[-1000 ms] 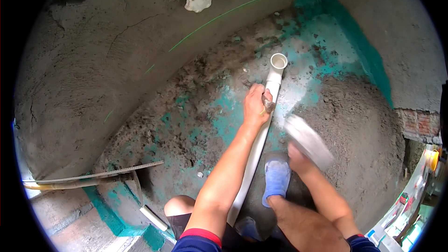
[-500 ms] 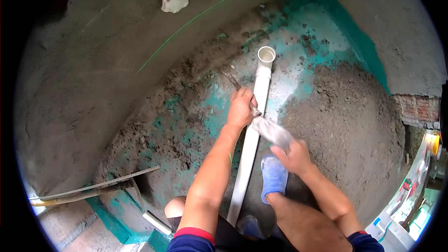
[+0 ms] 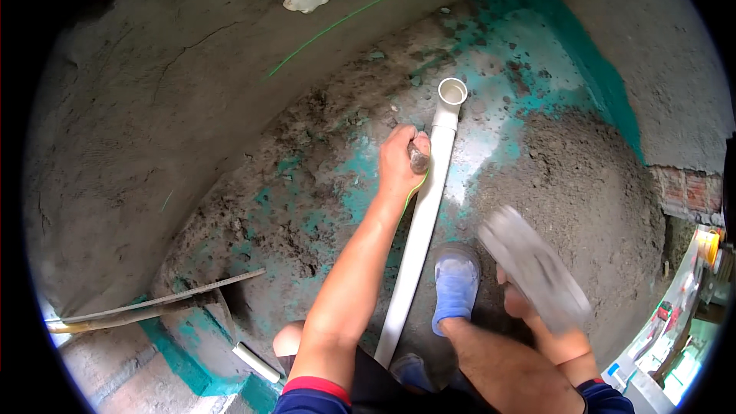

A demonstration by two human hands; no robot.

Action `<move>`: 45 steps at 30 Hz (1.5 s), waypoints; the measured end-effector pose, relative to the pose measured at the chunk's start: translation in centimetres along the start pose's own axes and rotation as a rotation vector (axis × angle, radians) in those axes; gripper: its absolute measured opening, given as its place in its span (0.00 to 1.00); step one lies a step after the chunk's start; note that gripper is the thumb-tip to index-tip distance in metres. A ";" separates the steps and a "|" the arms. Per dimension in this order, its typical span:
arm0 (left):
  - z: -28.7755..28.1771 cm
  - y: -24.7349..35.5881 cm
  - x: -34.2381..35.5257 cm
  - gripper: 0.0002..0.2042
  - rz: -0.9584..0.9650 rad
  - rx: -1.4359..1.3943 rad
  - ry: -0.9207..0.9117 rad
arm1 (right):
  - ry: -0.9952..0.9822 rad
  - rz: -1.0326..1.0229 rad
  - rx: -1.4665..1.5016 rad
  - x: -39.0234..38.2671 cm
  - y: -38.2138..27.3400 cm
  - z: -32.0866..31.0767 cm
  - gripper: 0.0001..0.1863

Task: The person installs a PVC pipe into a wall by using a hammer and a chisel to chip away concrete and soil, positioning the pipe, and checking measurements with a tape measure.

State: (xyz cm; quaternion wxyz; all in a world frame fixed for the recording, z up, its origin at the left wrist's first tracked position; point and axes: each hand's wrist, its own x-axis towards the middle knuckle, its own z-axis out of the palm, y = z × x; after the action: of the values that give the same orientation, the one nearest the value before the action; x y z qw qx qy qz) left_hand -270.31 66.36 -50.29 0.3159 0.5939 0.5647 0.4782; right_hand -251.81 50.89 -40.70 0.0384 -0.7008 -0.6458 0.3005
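My left hand [image 3: 400, 157] is closed around a dark metal chisel [image 3: 418, 158], its blunt end facing up. Just right of that fist runs a white plastic pipe [image 3: 418, 249], ending in an upturned open elbow [image 3: 452, 92]. My right hand [image 3: 515, 299], lower right, grips a long grey block-shaped tool [image 3: 537, 268]. Motion smears that tool, so its exact kind is unclear, and it partly covers the fingers. A gap separates it from the chisel. The chisel's working end is hidden by my left hand.
Loose mortar rubble [image 3: 330, 134] lies along the wall foot. A sand heap [image 3: 583, 192] spreads on the right. My blue-covered foot [image 3: 456, 284] stands beside the pipe. At lower left are a long-handled tool [image 3: 165, 310] and a short white pipe [image 3: 257, 363].
The grey tool in my right hand has swung from the chisel's end down and right, away from it. My left hand still holds the chisel, now more upright; the view has shifted slightly.
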 end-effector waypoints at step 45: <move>1.1 -1.4 -0.8 0.07 0.025 -0.017 -0.115 | 0.199 -0.270 0.102 4.9 -1.4 0.0 0.18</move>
State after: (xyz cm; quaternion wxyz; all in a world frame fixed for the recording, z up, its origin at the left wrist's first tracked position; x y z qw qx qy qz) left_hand -269.76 66.00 -52.14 0.3468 0.6246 0.5341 0.4521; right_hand -253.14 55.68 -41.87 0.1774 -0.6313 -0.7109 0.2540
